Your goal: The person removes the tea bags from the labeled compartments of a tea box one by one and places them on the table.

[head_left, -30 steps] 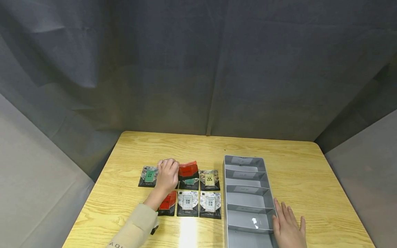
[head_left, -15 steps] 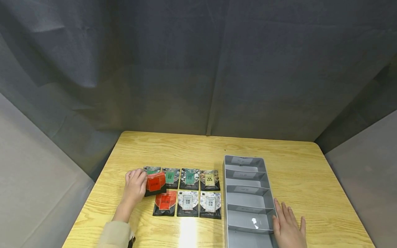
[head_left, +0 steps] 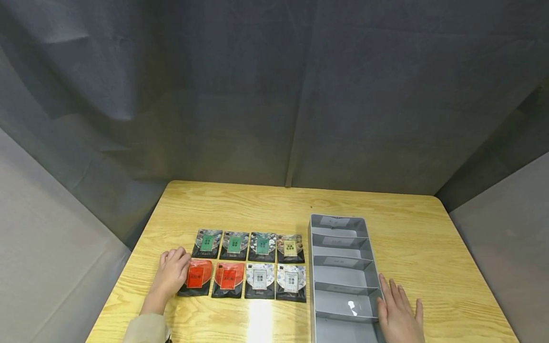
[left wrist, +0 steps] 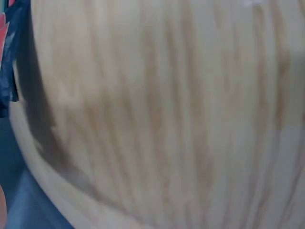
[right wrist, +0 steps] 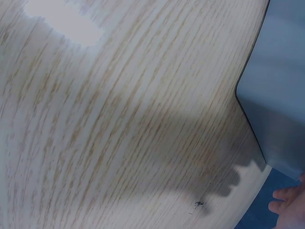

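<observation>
My left hand [head_left: 170,272] pinches the left edge of a red-and-black packet [head_left: 195,278] at the left end of the front row. Its fingers partly cover that edge; in the left wrist view only a corner of the packet [left wrist: 7,62] shows. Beside it lie another red packet [head_left: 228,280] and two white-patterned packets [head_left: 259,281]. Behind them is a row of green-labelled packets [head_left: 207,243] and one yellow-labelled packet [head_left: 289,248]. My right hand [head_left: 400,312], fingers straight and spread, rests against the right side of a grey divided box [head_left: 343,276].
The box has several compartments with small labels inside its walls. It stands just right of the packets on a wood-grain table [head_left: 240,205]. Grey cloth [head_left: 231,95] hangs behind the table, with pale panels at both sides.
My left hand has carried the red packet leftward and toward me, from above the back row down to the front row's left end. The right hand has stayed in place.
</observation>
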`<state>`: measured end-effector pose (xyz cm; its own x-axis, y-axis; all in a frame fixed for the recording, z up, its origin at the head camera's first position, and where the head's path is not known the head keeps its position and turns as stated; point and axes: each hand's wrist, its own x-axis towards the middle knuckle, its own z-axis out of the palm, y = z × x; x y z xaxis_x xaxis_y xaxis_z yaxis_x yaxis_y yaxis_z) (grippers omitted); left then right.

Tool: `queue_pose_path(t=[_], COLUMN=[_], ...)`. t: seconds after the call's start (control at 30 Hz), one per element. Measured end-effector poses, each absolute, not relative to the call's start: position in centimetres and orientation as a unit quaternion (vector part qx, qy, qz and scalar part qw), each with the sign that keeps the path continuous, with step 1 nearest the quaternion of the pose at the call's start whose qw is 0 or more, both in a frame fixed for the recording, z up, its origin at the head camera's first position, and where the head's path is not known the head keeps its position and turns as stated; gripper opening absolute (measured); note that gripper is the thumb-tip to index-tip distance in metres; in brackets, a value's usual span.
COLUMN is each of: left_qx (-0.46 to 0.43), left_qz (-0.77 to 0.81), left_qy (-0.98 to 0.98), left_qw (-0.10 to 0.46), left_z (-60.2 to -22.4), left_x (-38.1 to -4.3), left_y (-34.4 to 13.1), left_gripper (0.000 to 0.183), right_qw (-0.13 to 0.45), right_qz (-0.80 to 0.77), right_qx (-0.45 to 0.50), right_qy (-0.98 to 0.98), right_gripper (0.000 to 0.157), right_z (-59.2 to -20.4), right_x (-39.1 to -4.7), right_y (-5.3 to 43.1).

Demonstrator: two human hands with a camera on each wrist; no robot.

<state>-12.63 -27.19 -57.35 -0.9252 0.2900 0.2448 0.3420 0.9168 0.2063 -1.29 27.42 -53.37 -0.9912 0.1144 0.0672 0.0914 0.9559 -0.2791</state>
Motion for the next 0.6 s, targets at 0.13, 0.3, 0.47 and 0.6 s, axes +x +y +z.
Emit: queue_pose_path(t=[0.13,0.3,0.47,0.6], left_qx=[-0.155,-0.138,-0.132,-0.121], left_qz=[-0.111,-0.092,-0.084,-0.087], left_qy=[-0.978,-0.983,-0.983,-0.984], left_qw=[0.083,0.077,0.092,0.095], left_z=[-58.4,-59.5,-60.0,-60.4], left_x=[-12.6,-12.8,-12.9,-12.9], left_y=[-27.2,-27.0,-26.7,-26.4], left_gripper=[0.005,0.005,0.005,0.006], right_qw=[0.030,0.025,0.029,0.032], right_qz=[0.136,0.137,0.141,0.143], right_qx=[-0.056,-0.057,-0.056,-0.055], right_qy=[-0.989,-0.989,-0.988,-0.988], right_gripper=[0.055,0.055,0.054,0.054], right_z=[-53.2,-53.0,-53.0,-53.0], right_x=[-1.3,-1.3,-1.3,-1.3], right_y=[27.4,27.3,27.3,27.3])
